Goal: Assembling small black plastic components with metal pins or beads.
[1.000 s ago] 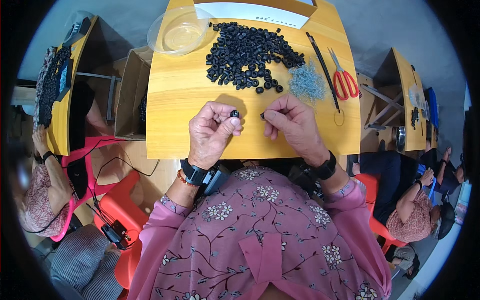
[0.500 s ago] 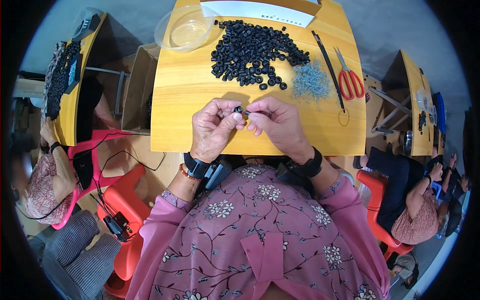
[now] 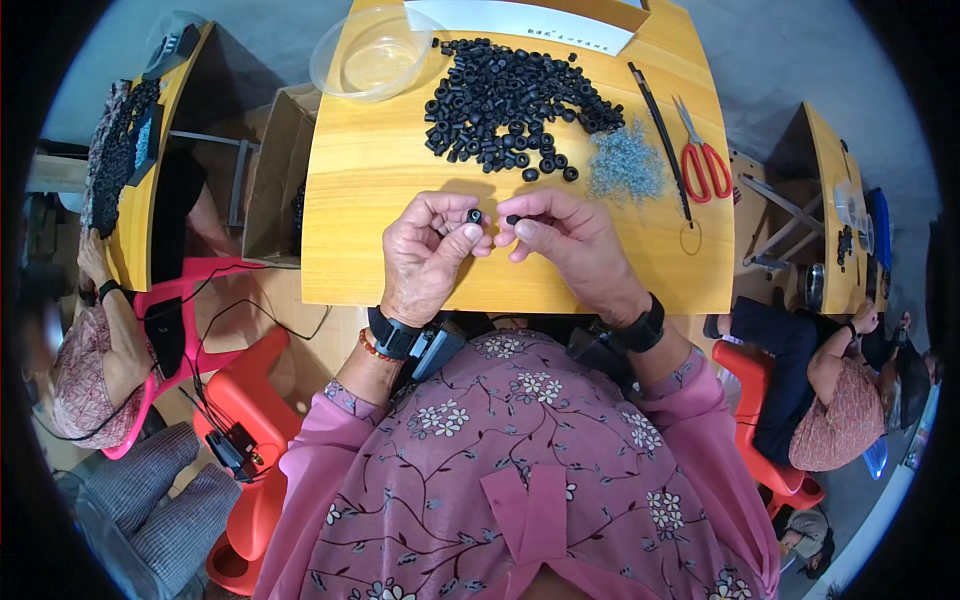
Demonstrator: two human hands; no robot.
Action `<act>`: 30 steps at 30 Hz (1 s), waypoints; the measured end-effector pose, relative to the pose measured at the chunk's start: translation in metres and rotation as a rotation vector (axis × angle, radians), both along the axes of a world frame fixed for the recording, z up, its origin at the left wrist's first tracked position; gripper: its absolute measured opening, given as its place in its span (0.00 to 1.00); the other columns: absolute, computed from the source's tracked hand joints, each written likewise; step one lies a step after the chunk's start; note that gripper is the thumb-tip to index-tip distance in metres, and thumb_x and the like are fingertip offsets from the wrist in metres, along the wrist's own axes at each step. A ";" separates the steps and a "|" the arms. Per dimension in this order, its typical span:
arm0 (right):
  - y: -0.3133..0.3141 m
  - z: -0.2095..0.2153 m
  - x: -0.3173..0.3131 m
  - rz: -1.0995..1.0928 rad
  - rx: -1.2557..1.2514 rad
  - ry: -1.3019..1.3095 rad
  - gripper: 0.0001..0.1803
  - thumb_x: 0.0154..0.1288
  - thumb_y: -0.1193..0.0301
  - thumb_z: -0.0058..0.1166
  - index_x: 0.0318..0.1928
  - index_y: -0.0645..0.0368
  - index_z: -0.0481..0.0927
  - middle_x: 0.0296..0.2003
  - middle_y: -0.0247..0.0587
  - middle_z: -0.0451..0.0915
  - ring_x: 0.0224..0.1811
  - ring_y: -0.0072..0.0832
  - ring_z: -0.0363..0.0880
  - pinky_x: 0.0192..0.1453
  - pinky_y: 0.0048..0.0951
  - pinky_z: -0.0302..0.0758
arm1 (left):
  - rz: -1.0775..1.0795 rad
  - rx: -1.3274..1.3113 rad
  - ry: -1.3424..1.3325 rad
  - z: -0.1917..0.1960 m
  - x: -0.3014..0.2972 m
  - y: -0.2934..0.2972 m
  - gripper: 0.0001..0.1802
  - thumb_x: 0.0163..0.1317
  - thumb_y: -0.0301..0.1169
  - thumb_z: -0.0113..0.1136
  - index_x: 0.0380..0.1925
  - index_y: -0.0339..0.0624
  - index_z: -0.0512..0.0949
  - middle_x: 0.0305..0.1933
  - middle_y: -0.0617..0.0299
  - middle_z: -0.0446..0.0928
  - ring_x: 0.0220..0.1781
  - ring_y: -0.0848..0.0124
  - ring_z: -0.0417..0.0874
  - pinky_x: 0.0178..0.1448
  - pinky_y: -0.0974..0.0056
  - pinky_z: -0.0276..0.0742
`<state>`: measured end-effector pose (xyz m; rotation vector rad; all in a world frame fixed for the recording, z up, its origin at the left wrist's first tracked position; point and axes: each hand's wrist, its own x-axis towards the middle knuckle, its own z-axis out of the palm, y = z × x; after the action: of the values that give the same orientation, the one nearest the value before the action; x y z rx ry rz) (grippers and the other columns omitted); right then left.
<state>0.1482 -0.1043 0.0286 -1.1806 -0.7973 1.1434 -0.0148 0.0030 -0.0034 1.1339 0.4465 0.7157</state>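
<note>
Over the near part of the yellow wooden table (image 3: 365, 150), my left hand (image 3: 425, 250) pinches a small black hollow cylinder (image 3: 474, 215) between thumb and fingers, its open end showing. Just right of it, my right hand (image 3: 580, 245) grips a tiny black plug-like piece (image 3: 513, 220) at its fingertips. A narrow gap separates the two pieces. Beyond my hands spreads a heap of small black ring-shaped and cylindrical parts (image 3: 500, 105). To its right lies a loose pile of tiny translucent bluish bits (image 3: 626, 165).
Red-handled scissors (image 3: 706, 170) lie at the right, beside a thin black stick (image 3: 657, 125) with a wire loop at its near end. A clear plastic bowl (image 3: 322, 65) stands far left, near a white box (image 3: 525, 22). Other people sit at side tables; red chairs (image 3: 265, 400) flank me.
My right hand has drawn slightly away to the right from the left, so more of its small black piece shows. The left hand stays nearly in place.
</note>
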 end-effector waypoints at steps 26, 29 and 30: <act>0.010 0.000 0.004 -0.019 0.016 -0.152 0.09 0.66 0.78 0.60 0.46 0.65 0.82 0.37 0.34 0.82 0.35 0.15 0.77 0.38 0.17 0.75 | -0.013 -0.047 -0.012 -0.002 -0.001 0.001 0.12 0.63 0.19 0.64 0.45 0.32 0.75 0.37 0.57 0.81 0.32 0.74 0.82 0.40 0.69 0.82; 0.016 0.002 0.001 -0.023 0.092 -0.210 0.09 0.66 0.78 0.59 0.45 0.66 0.83 0.37 0.33 0.81 0.36 0.16 0.78 0.40 0.18 0.75 | -0.020 -0.040 -0.015 -0.002 -0.001 0.001 0.12 0.63 0.19 0.64 0.44 0.32 0.75 0.37 0.57 0.81 0.32 0.74 0.82 0.40 0.69 0.82; 0.016 0.001 0.001 -0.023 0.091 -0.210 0.09 0.66 0.78 0.59 0.45 0.66 0.83 0.37 0.33 0.81 0.36 0.16 0.78 0.40 0.18 0.75 | -0.023 -0.043 -0.011 -0.002 -0.001 0.001 0.11 0.63 0.19 0.64 0.44 0.32 0.75 0.37 0.57 0.81 0.32 0.74 0.81 0.40 0.69 0.82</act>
<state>0.1491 -0.0884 0.0294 -1.2431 -0.9825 0.9641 -0.0154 0.0043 -0.0052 1.0920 0.4372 0.6893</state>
